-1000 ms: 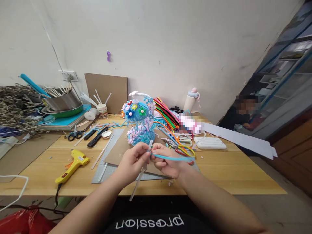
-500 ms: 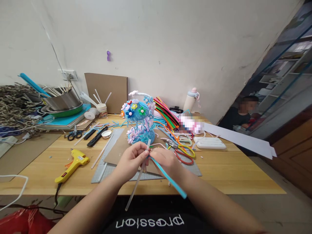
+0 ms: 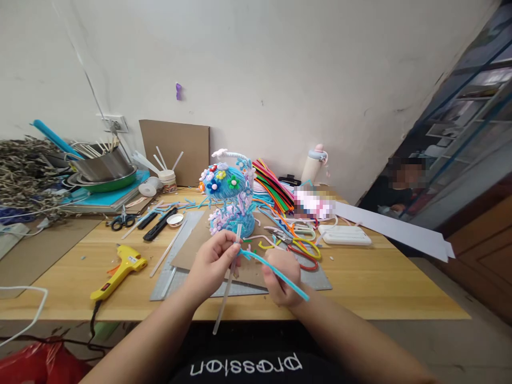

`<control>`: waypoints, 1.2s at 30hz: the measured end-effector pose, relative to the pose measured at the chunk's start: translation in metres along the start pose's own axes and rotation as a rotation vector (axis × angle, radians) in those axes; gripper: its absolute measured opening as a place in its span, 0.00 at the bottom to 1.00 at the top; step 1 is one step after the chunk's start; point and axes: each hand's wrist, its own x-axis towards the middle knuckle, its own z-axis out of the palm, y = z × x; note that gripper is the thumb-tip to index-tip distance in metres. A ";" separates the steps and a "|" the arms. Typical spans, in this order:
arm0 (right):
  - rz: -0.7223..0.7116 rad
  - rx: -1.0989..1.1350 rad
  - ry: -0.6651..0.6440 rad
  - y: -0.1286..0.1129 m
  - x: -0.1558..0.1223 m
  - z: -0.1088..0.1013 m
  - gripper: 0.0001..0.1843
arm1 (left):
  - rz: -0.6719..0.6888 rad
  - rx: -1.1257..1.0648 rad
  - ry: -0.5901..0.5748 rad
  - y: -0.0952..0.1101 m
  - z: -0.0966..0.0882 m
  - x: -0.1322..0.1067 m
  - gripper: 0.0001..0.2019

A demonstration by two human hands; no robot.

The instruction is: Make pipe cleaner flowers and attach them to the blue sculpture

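My left hand is closed, pinching a translucent glue stick that slants down toward my shirt. A light-blue pipe cleaner is bent at the stick beside my left fingertips, its free length running down to the right. Curled around that length, my right hand is closed, a short way from the left. Just beyond both hands stands a blue yarn-like craft piece dotted with small coloured flowers. It rests on a cardboard sheet over a grey cutting mat.
A yellow glue gun lies at left, near black scissors and a box cutter. Right of the craft piece are pliers, orange-and-yellow-handled scissors and bundled pipe cleaners. A person sits at far right.
My right hand has drawn away from my left, to the right and slightly down. More of the pipe cleaner shows between them. The glue stick has shifted slightly and stands steeper.
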 end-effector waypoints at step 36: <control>0.864 0.896 -0.107 -0.014 0.025 0.009 0.13 | 0.048 0.380 0.025 -0.017 0.009 -0.010 0.09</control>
